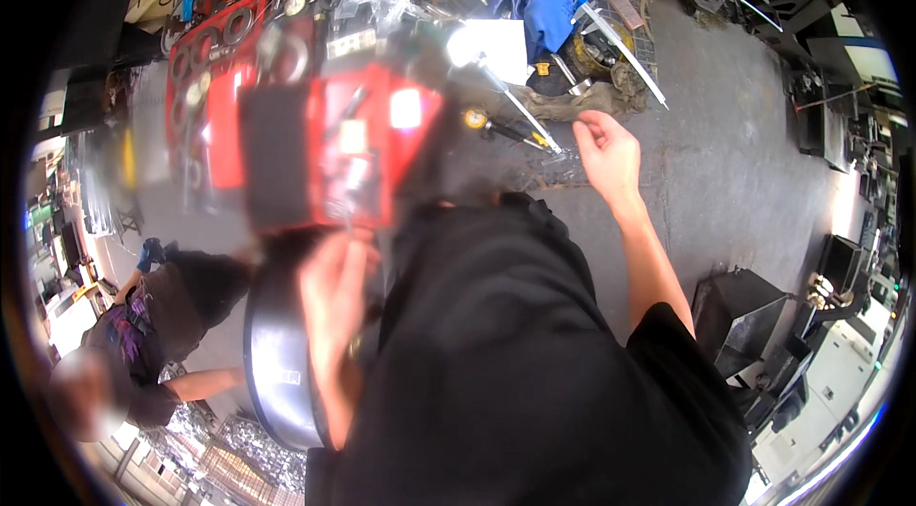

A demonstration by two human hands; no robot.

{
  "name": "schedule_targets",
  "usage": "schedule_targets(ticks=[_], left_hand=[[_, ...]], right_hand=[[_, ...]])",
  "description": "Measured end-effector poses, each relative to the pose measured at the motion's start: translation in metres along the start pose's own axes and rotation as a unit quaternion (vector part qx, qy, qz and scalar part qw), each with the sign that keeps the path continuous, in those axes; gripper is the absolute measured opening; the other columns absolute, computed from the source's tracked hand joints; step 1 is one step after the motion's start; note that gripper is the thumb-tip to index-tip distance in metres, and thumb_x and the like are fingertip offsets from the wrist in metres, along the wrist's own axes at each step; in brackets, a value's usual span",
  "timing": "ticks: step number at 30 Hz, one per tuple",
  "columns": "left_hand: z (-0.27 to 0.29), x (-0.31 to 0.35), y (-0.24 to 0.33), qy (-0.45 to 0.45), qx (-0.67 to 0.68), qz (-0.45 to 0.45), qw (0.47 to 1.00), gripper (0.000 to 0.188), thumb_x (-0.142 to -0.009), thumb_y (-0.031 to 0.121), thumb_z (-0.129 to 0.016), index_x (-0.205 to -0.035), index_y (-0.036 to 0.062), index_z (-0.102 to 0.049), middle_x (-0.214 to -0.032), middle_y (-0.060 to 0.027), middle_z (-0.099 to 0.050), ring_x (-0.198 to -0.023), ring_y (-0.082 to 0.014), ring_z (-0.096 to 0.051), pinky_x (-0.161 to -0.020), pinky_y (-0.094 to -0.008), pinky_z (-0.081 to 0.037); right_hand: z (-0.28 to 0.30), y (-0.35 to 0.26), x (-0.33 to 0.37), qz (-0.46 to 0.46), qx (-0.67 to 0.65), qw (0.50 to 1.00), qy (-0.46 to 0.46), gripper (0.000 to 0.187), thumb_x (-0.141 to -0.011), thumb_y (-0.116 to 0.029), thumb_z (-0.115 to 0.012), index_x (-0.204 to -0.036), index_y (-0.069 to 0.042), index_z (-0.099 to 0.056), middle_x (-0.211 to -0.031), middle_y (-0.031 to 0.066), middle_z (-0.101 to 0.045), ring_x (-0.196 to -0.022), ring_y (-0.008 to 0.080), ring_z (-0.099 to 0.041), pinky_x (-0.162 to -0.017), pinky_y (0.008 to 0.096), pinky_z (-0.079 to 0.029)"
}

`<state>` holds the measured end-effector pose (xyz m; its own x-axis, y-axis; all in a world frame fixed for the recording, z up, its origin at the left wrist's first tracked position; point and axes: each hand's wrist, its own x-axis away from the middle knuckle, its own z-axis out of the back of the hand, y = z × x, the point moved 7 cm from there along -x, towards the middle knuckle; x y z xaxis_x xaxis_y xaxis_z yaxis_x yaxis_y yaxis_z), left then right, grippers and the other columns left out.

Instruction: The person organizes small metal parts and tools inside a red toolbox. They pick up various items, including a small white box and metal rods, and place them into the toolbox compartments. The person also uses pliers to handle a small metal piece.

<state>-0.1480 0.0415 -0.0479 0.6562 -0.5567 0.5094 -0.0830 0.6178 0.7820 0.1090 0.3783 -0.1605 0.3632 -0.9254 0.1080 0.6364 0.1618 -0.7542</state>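
Observation:
A red case (386, 186), smeared by motion, is above the near left side of the workbench. It has a dark lining panel, and clear plastic packaging (353, 186) shows inside it. My left hand (334, 277) is closed at its near edge and appears to grip it, though blur softens the fingers. My right hand (609, 158) hovers over the bench's front with fingers curled together, and nothing shows in them. Just beyond it lies a crumpled dark rag (572, 103). To its left, a slim metal measuring tool (515, 103) and a dial gauge (477, 119) rest on the bench.
A caliper (625, 53), blue cloth (544, 0) and white sheet (496, 43) lie farther back. Red trays with metal rings (215, 34) fill the far left. A co-worker (143, 334) stands left, beside a black drum (277, 353). A dark metal box (744, 320) stands at right.

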Motion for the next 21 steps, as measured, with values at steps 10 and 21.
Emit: schedule_targets(ticks=[10, 21], left_hand=[[-0.035, 0.027, 0.024, 0.006, -0.008, 0.008, 1.0, 0.023, -0.111, 0.014, -0.056, -0.118, -0.003, -0.07, -0.085, -0.001, -0.061, -0.08, -0.0095, -0.055, -0.076, -0.026, -0.046], [-0.07, 0.046, 0.042, 0.055, -0.024, -0.005, 0.998, 0.023, -0.111, 0.013, -0.057, -0.122, -0.0021, -0.07, -0.084, 0.0005, -0.06, -0.076, -0.0068, -0.049, -0.07, -0.0238, -0.039]], right_hand=[[0.022, 0.039, -0.019, -0.041, -0.022, 0.999, 0.015, 0.023, -0.095, -0.021, -0.075, -0.111, -0.004, -0.079, -0.095, 0.0135, -0.081, -0.081, 0.0255, -0.077, -0.075, 0.0361, -0.059], [0.014, 0.024, -0.043, 0.118, 0.178, 0.977, 0.01, 0.038, -0.089, -0.026, -0.082, -0.121, -0.008, -0.075, -0.121, 0.0139, -0.07, -0.106, 0.0358, -0.071, -0.091, 0.0459, -0.058]])
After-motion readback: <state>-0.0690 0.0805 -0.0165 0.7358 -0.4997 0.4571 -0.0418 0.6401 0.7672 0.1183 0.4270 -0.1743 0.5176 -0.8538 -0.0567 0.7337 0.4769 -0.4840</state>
